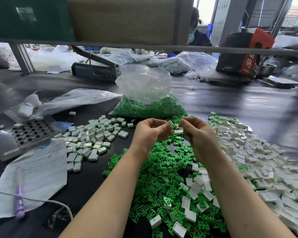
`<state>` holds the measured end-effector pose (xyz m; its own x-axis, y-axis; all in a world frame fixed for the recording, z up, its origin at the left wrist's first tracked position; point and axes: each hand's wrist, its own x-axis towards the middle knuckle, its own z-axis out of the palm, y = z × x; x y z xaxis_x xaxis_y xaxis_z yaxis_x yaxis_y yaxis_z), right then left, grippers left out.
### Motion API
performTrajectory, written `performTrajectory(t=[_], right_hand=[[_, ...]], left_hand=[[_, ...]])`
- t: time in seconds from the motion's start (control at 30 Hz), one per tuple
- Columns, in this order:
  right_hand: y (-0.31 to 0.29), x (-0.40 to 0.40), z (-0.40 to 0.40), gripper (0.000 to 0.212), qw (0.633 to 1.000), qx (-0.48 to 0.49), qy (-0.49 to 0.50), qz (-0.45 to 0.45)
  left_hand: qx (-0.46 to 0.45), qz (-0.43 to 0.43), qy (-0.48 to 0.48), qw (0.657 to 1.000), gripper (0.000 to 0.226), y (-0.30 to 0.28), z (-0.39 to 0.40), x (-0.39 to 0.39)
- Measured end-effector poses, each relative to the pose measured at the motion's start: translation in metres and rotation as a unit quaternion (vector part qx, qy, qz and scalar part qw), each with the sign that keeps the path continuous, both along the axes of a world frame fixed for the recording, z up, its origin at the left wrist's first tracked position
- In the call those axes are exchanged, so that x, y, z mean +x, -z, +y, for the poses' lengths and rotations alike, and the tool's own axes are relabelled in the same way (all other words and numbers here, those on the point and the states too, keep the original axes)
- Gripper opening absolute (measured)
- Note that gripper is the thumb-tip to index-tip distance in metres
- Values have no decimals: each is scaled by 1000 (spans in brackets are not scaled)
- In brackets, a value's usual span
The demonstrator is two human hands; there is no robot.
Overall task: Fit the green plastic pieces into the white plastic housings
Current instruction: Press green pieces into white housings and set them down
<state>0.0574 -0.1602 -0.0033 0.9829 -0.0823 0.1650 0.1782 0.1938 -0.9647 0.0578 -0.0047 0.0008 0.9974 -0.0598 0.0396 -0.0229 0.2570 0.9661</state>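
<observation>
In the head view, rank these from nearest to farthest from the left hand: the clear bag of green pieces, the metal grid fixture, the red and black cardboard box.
1. Clear plastic bag of green pieces, just beyond the left hand.
2. Grey metal grid fixture, far left on the table.
3. Red and black cardboard box, far back right.

Glossy dark table (230, 103), crinkled clear plastic bag (144, 86), matt white housings (265, 160).
</observation>
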Motion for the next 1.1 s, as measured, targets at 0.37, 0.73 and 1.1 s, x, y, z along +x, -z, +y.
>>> performTrajectory(t=[0.37, 0.73, 1.1], right_hand=[[1, -2, 5, 4, 1000, -5, 4, -17], [4, -1, -2, 14, 955, -292, 8, -59], [7, -1, -4, 30, 960, -254, -116, -28]], left_hand=[[3, -12, 16, 1000, 20, 0, -3, -1], [100, -71, -22, 992, 8, 3, 1, 0], [201, -49, 51, 977, 12, 5, 6, 3]])
